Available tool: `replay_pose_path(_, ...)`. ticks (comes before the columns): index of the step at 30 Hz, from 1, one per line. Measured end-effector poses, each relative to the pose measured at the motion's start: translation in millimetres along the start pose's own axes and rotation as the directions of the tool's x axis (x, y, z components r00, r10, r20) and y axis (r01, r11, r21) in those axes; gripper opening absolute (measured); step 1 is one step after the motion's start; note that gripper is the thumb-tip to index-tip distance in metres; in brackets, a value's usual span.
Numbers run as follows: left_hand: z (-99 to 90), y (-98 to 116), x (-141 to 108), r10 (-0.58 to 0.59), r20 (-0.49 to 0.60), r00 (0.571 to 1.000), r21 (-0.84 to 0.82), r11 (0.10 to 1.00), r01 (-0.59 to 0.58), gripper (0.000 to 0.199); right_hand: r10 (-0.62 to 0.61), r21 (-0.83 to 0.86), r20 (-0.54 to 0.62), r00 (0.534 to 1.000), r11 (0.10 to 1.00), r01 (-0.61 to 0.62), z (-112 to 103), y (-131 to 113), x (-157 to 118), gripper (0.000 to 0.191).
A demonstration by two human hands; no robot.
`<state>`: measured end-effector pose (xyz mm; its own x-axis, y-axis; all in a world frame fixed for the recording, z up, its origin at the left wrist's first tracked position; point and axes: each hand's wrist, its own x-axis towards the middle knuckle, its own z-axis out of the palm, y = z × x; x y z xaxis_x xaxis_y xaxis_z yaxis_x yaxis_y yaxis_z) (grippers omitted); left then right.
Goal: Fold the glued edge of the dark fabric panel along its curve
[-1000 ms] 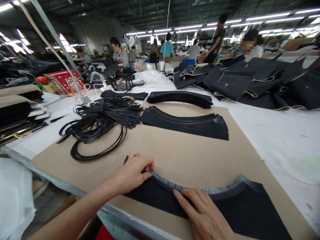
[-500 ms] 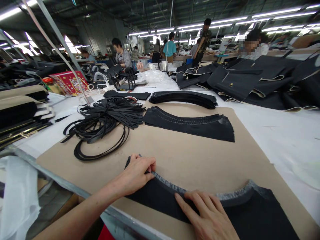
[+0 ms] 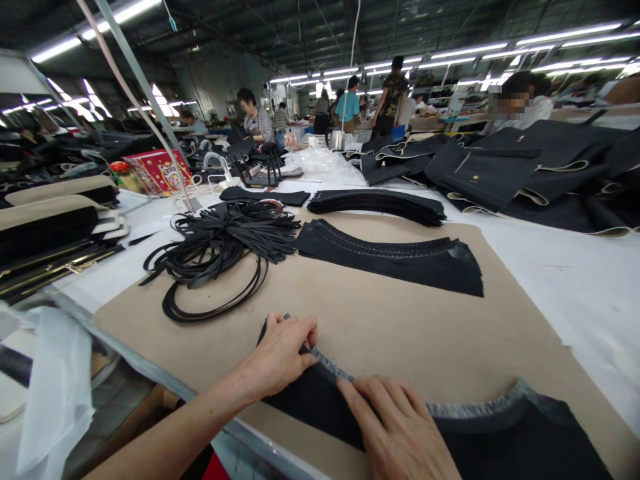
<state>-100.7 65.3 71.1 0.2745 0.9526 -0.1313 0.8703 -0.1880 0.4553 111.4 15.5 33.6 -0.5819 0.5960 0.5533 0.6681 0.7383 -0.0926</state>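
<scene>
A curved black fabric piece with a grey, rough-looking edge lies at the front of the beige board. My left hand is closed at the piece's left end, thumb and fingers pinching its curved edge. My right hand rests on the fabric's middle, fingers spread slightly and fingertips at the grey edge. Farther back lie a stitched curved black stack and, behind it, another pile of curved black pieces.
Thin black strips are heaped at the board's left. Black panels pile up at the back right. A metal table edge runs along the front left. A red box and several people stand behind.
My right hand has slid a little left along the grey edge, closer to my left hand. The view has shifted, moving the scene slightly right and down.
</scene>
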Motion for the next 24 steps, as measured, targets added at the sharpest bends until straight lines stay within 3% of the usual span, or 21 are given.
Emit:
replay_pose_path(4,-2.0,-1.6,-4.0,-0.048,-0.052,0.997,0.001,0.999,0.048,0.013,-0.031,-0.021,0.121,0.992,0.999,0.034,16.0,-11.0,14.3,0.042)
replay_pose_path(13,-25.6,-26.6,-2.3,-0.118,-0.089,0.989,-0.073,0.991,0.112,0.009,-0.004,-0.035,0.065,0.998,0.999,0.006,19.0,-9.0,13.8,0.042)
replay_pose_path(24,-19.6,-32.7,3.5,-0.153,-0.103,0.983,-0.100,0.985,0.143,0.016,-0.013,-0.050,0.064,0.998,0.999,0.016,27.8,-5.8,9.9,0.037)
